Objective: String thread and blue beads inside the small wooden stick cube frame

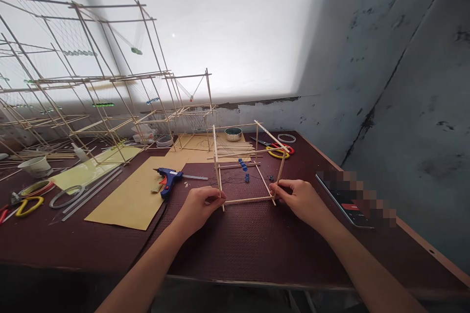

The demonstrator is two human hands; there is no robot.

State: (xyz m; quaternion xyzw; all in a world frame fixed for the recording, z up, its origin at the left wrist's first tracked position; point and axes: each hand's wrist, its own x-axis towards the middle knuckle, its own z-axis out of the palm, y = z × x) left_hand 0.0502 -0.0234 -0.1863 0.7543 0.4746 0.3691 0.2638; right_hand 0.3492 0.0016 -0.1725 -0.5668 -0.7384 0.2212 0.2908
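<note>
A box-shaped frame of thin wooden sticks (248, 200) stands on the dark red table in front of me. My left hand (201, 205) pinches its near left upright close to the bottom corner. On the other side, my right hand (295, 196) has its thumb and fingers closed on the near right upright, low down. Blue marbles (243, 165) hang in a row on thin threads inside the frame. Two more blue pieces, one a small blue cluster (247, 177), are lower down, near the tabletop.
Left of the frame lies a blue glue gun (171, 181) with a clear glue stick. Behind are a round bowl (233, 133), scissors (278, 149) and a tape ring (287, 138). A phone (343, 200) lies at right. Several finished stick frames (121, 78) stack up at left.
</note>
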